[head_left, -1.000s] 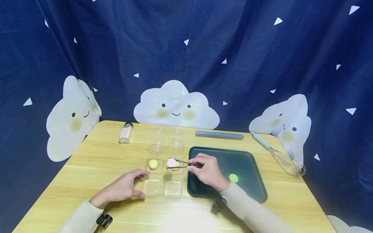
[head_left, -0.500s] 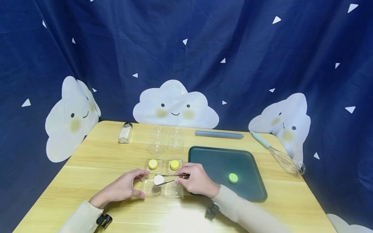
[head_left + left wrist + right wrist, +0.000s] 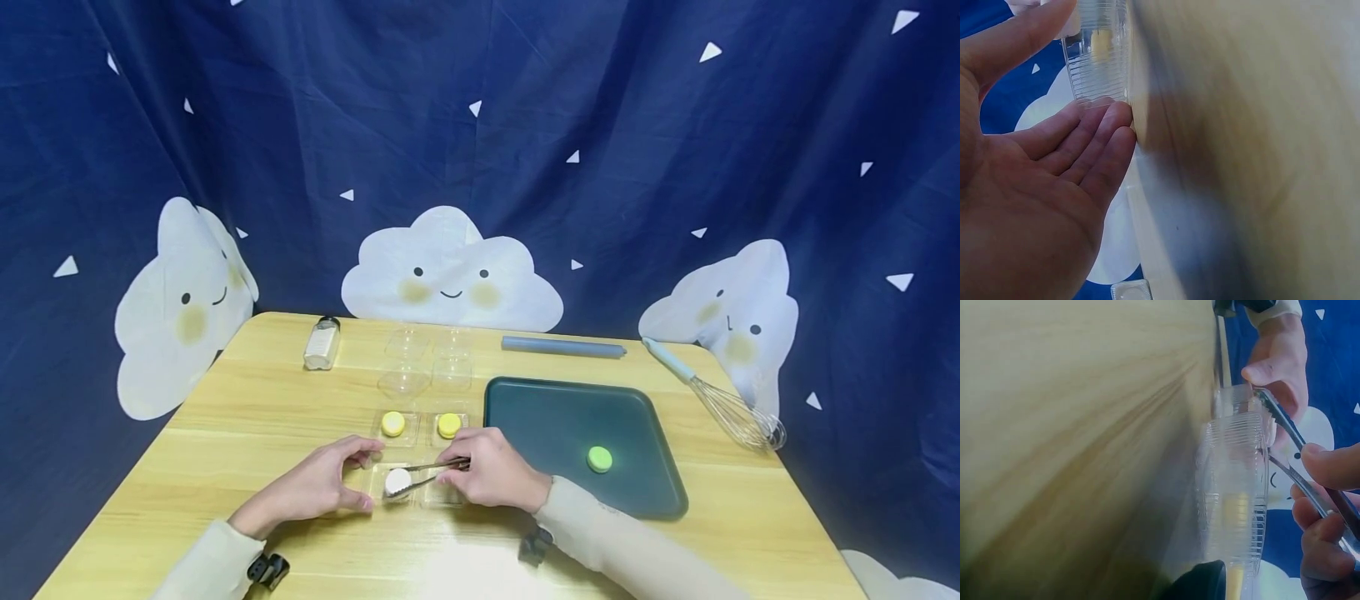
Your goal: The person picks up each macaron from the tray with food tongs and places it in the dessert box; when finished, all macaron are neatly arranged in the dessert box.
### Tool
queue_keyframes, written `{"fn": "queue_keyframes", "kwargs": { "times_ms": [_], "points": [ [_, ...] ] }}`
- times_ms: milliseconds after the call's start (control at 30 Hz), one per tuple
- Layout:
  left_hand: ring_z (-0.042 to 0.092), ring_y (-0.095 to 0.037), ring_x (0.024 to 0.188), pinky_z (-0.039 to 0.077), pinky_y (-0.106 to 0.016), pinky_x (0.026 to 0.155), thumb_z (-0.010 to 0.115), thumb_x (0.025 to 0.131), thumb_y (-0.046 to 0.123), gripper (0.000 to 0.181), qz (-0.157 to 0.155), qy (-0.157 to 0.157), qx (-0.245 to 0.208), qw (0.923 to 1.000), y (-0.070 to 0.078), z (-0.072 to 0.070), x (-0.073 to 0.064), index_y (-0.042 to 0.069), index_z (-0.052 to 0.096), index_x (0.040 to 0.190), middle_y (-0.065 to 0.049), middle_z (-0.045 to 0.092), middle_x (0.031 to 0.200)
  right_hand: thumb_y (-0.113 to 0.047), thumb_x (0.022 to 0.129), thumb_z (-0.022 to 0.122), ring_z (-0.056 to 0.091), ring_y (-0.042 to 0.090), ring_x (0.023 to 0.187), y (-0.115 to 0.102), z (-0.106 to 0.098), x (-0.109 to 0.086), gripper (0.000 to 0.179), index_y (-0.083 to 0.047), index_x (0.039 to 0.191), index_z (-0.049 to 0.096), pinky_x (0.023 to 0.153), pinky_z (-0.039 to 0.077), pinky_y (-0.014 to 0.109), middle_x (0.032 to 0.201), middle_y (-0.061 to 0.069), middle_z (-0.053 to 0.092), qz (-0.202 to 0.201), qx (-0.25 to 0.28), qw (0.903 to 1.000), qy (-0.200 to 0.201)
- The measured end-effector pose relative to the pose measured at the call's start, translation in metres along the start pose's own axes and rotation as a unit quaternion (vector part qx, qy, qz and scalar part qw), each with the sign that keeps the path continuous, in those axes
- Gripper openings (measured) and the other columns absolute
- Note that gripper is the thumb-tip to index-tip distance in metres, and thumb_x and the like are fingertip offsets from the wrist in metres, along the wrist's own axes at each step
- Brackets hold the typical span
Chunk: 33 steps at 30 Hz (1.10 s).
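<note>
My right hand (image 3: 495, 471) grips metal tongs (image 3: 437, 467), whose tips pinch a white macaron (image 3: 397, 482) at the front left compartment of a clear plastic box (image 3: 1235, 456). Whether the macaron touches the compartment floor cannot be told. Two yellow macarons (image 3: 449, 426) sit in the back compartments, one in each. At the box's left side is my left hand (image 3: 318, 479), thumb and fingers spread apart and loosely bent. In the left wrist view its fingertips (image 3: 1116, 115) touch the box wall. A green macaron (image 3: 599, 459) lies on the dark green tray (image 3: 562, 400).
Behind the box's compartments lies its clear lid part (image 3: 405, 379). A shaker jar (image 3: 322, 343) stands at the back left. A grey-blue rod (image 3: 562, 347) lies along the back edge, and a whisk (image 3: 720, 400) at the right. A blue curtain (image 3: 480, 150) hangs behind the table.
My right hand has moved left and toward me, carrying the white macaron in the tongs from over the back right compartment to the front left one. The left hand has stayed in place.
</note>
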<state>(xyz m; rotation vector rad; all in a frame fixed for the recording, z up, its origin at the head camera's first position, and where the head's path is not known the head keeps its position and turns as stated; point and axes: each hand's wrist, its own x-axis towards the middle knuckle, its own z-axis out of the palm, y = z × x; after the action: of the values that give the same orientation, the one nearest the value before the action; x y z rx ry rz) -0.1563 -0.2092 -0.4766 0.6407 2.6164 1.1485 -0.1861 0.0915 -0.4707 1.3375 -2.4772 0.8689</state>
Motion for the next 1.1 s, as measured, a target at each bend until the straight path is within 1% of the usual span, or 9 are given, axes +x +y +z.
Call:
{"fn": "queue_keyframes", "kwargs": {
  "times_ms": [167, 300, 467, 567, 767, 900, 1100],
  "points": [
    [0.062, -0.027, 0.116, 0.056, -0.034, 0.101, 0.090, 0.070, 0.035, 0.084, 0.001, 0.000, -0.001, 1.0000, -0.001, 0.001, 0.000, 0.004, 0.054, 0.139, -0.010, 0.065, 0.131, -0.022, 0.085, 0.081, 0.053, -0.006, 0.068, -0.004, -0.001, 0.004, 0.010, -0.013, 0.091, 0.081, 0.061, 0.038, -0.002, 0.081, -0.006, 0.073, 0.006, -0.005, 0.9999, -0.015],
    [0.062, -0.026, 0.115, 0.056, -0.032, 0.101, 0.090, 0.071, 0.034, 0.083, -0.002, 0.000, -0.004, 1.0000, 0.000, 0.002, 0.000, 0.004, 0.054, 0.139, -0.009, 0.065, 0.130, -0.020, 0.085, 0.081, 0.050, -0.005, 0.066, -0.010, -0.003, 0.010, 0.010, -0.013, 0.092, 0.081, 0.058, 0.036, -0.001, 0.082, -0.005, 0.073, 0.006, -0.015, 0.9995, -0.025],
    [0.062, -0.026, 0.115, 0.056, -0.032, 0.100, 0.090, 0.071, 0.034, 0.082, -0.007, 0.002, -0.007, 1.0000, 0.000, 0.003, 0.000, 0.004, 0.055, 0.139, -0.009, 0.066, 0.129, -0.019, 0.085, 0.080, 0.048, -0.006, 0.065, -0.013, -0.002, 0.014, 0.009, -0.014, 0.093, 0.081, 0.056, 0.035, 0.000, 0.083, -0.005, 0.072, 0.025, -0.037, 0.9979, -0.047],
    [0.062, -0.026, 0.116, 0.056, -0.034, 0.101, 0.090, 0.071, 0.035, 0.083, -0.005, 0.002, -0.005, 1.0000, 0.000, 0.003, 0.000, 0.004, 0.055, 0.139, -0.009, 0.065, 0.130, -0.020, 0.085, 0.080, 0.050, -0.006, 0.066, -0.012, 0.000, 0.013, 0.010, -0.014, 0.093, 0.081, 0.058, 0.038, 0.000, 0.084, -0.005, 0.072, 0.030, -0.039, 0.9973, -0.054],
    [0.062, -0.024, 0.116, 0.056, -0.037, 0.102, 0.090, 0.070, 0.036, 0.084, -0.005, 0.002, 0.002, 1.0000, 0.000, 0.002, 0.001, 0.003, 0.054, 0.140, -0.009, 0.066, 0.130, -0.019, 0.084, 0.081, 0.054, -0.005, 0.068, -0.010, 0.002, 0.012, 0.011, -0.012, 0.093, 0.081, 0.060, 0.042, 0.000, 0.085, -0.003, 0.073, 0.017, -0.037, 0.9980, -0.048],
    [0.062, -0.025, 0.116, 0.056, -0.037, 0.102, 0.089, 0.070, 0.035, 0.084, -0.005, 0.002, 0.004, 1.0000, 0.002, 0.001, 0.002, 0.003, 0.054, 0.139, -0.010, 0.065, 0.131, -0.019, 0.084, 0.081, 0.055, -0.005, 0.068, -0.010, 0.002, 0.013, 0.012, -0.012, 0.094, 0.081, 0.060, 0.042, 0.000, 0.086, -0.003, 0.074, 0.016, -0.039, 0.9979, -0.048],
    [0.062, -0.024, 0.116, 0.056, -0.037, 0.103, 0.089, 0.071, 0.034, 0.084, -0.007, 0.001, 0.008, 0.9999, 0.002, 0.001, 0.002, 0.004, 0.054, 0.140, -0.009, 0.065, 0.131, -0.020, 0.087, 0.080, 0.060, -0.002, 0.070, -0.010, 0.006, 0.015, 0.012, -0.011, 0.095, 0.081, 0.060, 0.042, -0.001, 0.087, -0.003, 0.073, 0.025, -0.036, 0.9973, -0.060]
  ]
}}
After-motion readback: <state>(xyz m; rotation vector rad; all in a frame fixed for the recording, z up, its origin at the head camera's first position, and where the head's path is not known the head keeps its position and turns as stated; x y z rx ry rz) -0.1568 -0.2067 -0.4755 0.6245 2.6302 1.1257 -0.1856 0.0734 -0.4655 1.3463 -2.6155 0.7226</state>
